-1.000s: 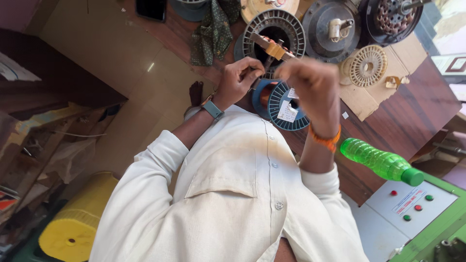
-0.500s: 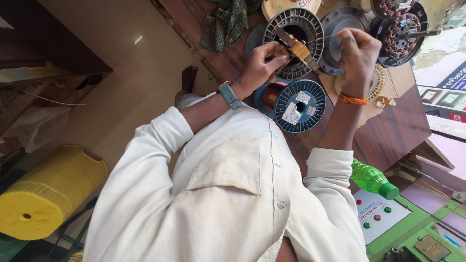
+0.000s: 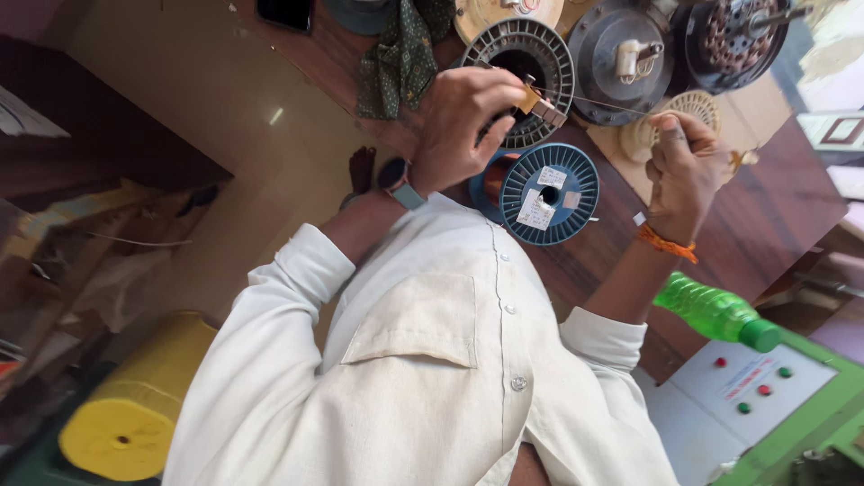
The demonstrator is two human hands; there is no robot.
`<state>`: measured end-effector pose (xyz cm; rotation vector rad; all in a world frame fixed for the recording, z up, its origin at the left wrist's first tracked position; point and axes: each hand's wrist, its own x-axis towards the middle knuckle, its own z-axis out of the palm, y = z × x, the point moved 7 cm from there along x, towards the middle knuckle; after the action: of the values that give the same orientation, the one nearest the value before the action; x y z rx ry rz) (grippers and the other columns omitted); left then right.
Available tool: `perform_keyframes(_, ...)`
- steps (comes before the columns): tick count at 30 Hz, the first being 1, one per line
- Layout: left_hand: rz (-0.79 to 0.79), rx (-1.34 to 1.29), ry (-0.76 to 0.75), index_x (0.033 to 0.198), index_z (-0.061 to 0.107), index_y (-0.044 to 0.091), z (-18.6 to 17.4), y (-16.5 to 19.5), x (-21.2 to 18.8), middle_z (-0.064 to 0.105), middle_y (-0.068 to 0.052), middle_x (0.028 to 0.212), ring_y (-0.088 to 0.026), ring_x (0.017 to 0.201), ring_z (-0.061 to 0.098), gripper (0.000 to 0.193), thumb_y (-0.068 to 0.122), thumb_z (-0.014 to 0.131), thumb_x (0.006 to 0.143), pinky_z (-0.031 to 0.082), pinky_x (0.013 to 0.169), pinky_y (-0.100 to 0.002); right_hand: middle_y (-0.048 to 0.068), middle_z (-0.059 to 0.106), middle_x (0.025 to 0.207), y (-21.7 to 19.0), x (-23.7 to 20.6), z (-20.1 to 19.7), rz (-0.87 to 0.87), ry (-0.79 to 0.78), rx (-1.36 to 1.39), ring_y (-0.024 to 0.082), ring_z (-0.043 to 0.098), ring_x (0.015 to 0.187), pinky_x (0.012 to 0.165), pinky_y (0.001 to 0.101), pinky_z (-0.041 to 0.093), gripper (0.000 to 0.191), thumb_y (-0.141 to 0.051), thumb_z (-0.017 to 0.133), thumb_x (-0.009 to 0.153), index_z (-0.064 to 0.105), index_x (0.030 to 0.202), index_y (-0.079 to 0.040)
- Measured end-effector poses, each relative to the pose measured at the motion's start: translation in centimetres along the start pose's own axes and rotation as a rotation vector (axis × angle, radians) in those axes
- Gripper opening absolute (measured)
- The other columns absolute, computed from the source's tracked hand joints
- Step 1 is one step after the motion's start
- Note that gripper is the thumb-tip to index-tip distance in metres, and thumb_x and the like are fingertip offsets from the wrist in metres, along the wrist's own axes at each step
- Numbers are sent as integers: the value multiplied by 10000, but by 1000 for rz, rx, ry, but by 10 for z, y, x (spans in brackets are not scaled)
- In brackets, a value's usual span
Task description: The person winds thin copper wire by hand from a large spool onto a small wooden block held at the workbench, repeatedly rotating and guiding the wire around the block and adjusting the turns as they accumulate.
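Left hand [image 3: 463, 121] grip pinched on small tan winding piece [image 3: 540, 106], held over grey slotted stator ring [image 3: 531, 67]. Right hand [image 3: 686, 171] grip clenched on thin wire [image 3: 603, 103] stretched taut between both hands. Blue wire spool [image 3: 547, 193] lies on worktop [image 3: 774, 207] just below hands; green bottle [image 3: 715, 312] near right elbow.

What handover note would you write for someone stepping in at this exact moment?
Left hand: fingers pinch a small brass piece in front of the slotted ring.
Right hand: fingers pinch a thin wire that runs taut to the brass piece.
Blue spool of copper wire sits on the table between the hands.
Done: the wire spans both hands.
Left: cannot tell how much work remains.
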<state>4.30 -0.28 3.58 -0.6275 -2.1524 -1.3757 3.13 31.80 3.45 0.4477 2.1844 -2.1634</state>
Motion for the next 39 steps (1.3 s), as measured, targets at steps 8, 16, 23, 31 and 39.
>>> perform_keyframes(8,388,-50,-557,1628,391,236,33,-17,48,724,90,1191,-155,1098,646,846,126,871,940,515,1039,-382,-61,465,693,-33,-31,10,-85,-39,34,17,335,546,494,197,245,170,-98,708,1105,711,1079,70)
perform_keyframes(16,161,-411,-700,1579,368,206,46,-56,50,679,-9,1118,-204,1052,713,815,93,862,940,613,946,-343,-14,596,708,-45,-63,54,-150,-92,38,12,380,519,459,189,244,131,-47,677,1071,725,1060,75)
perform_keyframes(23,149,-357,-728,1185,733,86,55,-65,45,674,-42,1145,-234,1160,619,380,71,903,845,529,1035,-403,54,726,854,-77,-118,147,-678,-444,-597,119,670,670,579,272,533,235,101,648,908,751,1071,-33)
perform_keyframes(31,79,-446,-612,1222,723,136,50,-68,39,663,-38,1202,-231,1182,637,438,94,928,837,554,1043,-354,89,688,742,-23,-121,204,-713,-664,-996,225,646,621,538,352,494,269,50,740,758,776,1011,-32)
perform_keyframes(39,249,-295,-413,1567,370,179,6,-56,36,582,-116,1432,-340,1357,503,982,167,939,766,404,1189,-499,-44,616,719,-23,-88,114,-295,-242,218,9,484,485,422,182,338,148,-7,622,1008,761,1057,-9)
